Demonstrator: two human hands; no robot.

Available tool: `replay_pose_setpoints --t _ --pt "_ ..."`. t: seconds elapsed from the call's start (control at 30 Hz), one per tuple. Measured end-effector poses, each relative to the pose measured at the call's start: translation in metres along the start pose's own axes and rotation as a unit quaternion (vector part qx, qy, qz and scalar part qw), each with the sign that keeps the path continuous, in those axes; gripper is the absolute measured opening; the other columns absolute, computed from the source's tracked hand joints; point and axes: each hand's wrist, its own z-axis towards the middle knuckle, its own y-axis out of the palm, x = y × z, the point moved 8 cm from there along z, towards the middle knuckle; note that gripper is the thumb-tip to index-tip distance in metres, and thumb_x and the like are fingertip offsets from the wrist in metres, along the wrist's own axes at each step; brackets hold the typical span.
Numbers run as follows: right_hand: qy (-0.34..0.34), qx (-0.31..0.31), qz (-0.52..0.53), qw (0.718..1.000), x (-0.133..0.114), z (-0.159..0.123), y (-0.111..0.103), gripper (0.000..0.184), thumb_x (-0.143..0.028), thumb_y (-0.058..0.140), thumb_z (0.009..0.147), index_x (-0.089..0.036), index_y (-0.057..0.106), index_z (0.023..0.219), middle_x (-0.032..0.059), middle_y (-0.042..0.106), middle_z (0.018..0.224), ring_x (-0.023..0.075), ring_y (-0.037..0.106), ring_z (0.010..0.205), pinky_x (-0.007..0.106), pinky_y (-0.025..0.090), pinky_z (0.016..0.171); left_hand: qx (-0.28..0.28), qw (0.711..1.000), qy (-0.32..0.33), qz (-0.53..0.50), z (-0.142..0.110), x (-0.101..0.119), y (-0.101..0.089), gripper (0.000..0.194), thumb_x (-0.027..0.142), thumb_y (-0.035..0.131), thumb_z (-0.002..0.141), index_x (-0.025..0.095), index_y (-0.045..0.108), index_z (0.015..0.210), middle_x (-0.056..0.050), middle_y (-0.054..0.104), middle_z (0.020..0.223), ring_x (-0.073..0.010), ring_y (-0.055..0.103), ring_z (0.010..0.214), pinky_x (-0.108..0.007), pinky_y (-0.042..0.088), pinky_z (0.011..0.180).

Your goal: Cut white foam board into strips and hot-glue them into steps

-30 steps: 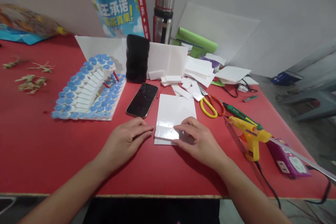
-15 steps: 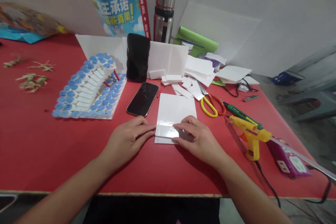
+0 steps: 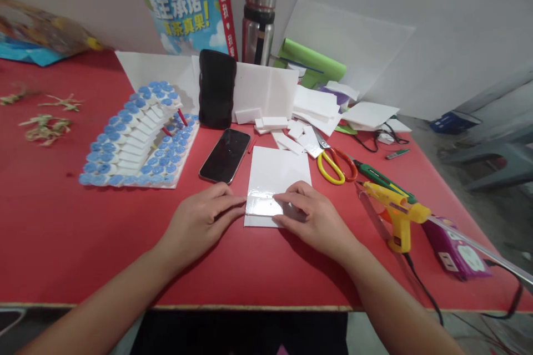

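A white foam board sheet [image 3: 281, 169] lies flat on the red table, with a narrow white strip [image 3: 262, 206] on it across its near part. My right hand [image 3: 314, 216] rests over the sheet's right side, thumb and fingers bent around the strip's right end. At the left edge my left hand [image 3: 208, 216] has its thumb and fingers drawn close together, tips touching the strip's left end. My palms and the strip's far right end are hidden.
Left stands a white stair model with blue round pieces [image 3: 125, 150]. Behind are a smartphone [image 3: 225, 155], a black case [image 3: 217, 89], white offcuts [image 3: 310, 141] and a steel flask [image 3: 259, 22]. Scissors [image 3: 331, 169], a green cutter [image 3: 381, 180] and a yellow glue gun [image 3: 395, 211] lie right.
My left fingertips have moved slightly right and now touch the strip's left end. My right hand keeps its hold. The view has shifted a little.
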Motion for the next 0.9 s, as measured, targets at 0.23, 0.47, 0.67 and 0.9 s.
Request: replay_pose_setpoints --t 0.23,0.47,0.67,0.9 --pt "0.005 -0.01 -0.014 1.0 -0.0046 0.0007 -0.0011 0.027 -0.032 0.073 0.094 -0.024 0.074 0.12 0.0071 0.067 0.109 0.0206 0.066 0.09 0.031 0.053 0.07 0.0 1.0 -0.011 0.014 -0.0001 -0.0007 -0.0008 0.033 0.041 0.052 0.108 0.023 0.079 0.113 -0.005 0.071 0.1 -0.0177 0.069 0.085 -0.028 0.05 0.072" --pt "0.001 -0.015 -0.004 1.0 -0.0022 0.0001 -0.0023 0.034 -0.032 0.073 0.095 -0.025 0.071 0.128 0.0079 0.066 0.112 0.0208 0.065 0.089 0.034 0.055 0.074 -0.007 1.0 -0.004 0.01 -0.0008 -0.001 -0.0008 0.032 0.036 0.052 0.108 0.024 0.075 0.126 -0.005 0.069 0.1 -0.0181 0.068 0.087 -0.028 0.051 0.075" --pt "-0.002 -0.013 0.013 1.0 -0.0017 0.0003 -0.0023 0.028 -0.03 0.074 0.095 -0.027 0.074 0.123 0.0059 0.066 0.108 0.0184 0.064 0.086 0.029 0.052 0.067 -0.023 0.999 0.006 0.038 -0.0009 0.0012 0.003 0.034 0.037 0.049 0.109 0.024 0.074 0.128 -0.005 0.069 0.101 -0.0181 0.067 0.086 -0.028 0.049 0.074" --pt "-0.003 -0.004 0.005 1.0 -0.0019 0.0015 -0.0004 0.025 -0.031 0.075 0.095 -0.024 0.076 0.119 0.0058 0.066 0.106 0.0176 0.063 0.084 0.029 0.049 0.066 -0.033 0.999 -0.002 0.043 -0.0009 -0.0007 0.0062 0.036 0.037 0.048 0.109 0.022 0.073 0.13 -0.005 0.066 0.099 -0.0181 0.066 0.085 -0.029 0.048 0.073"
